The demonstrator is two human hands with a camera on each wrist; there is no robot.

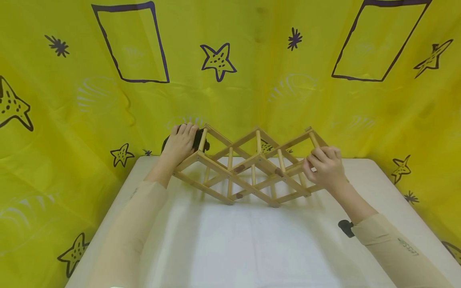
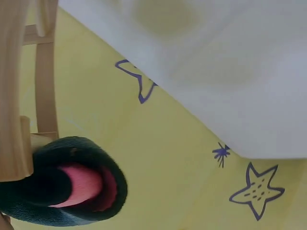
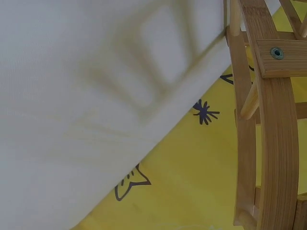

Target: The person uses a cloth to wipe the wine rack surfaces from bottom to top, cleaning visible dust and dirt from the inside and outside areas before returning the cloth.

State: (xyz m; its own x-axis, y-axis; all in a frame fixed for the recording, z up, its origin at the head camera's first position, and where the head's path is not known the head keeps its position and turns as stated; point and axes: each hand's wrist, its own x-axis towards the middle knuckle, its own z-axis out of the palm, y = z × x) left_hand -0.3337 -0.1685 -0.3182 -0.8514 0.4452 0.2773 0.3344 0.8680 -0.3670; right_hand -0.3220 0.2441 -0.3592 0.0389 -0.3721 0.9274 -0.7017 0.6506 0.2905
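Observation:
A folding wooden lattice rack (image 1: 258,142) of crossed slats and round dowels stands stretched out near the far edge of the white table. At its left end my left hand (image 1: 179,144) holds a dark plush slipper (image 1: 198,140), fingers curled over its top. Seen from the left wrist, the slipper (image 2: 76,146) shows a pink lining and overlaps the end of a slat (image 2: 12,96). My right hand (image 1: 325,168) grips the rack's right end with bent fingers. The right wrist view shows the slats (image 3: 278,143) up close, with a screw in one.
White cloth covers the table (image 1: 230,240), and the rack's shadow falls on it. Behind and around it hangs a yellow curtain (image 1: 248,96) printed with starfish and shells. A small black device (image 1: 346,228) sits beside the right sleeve.

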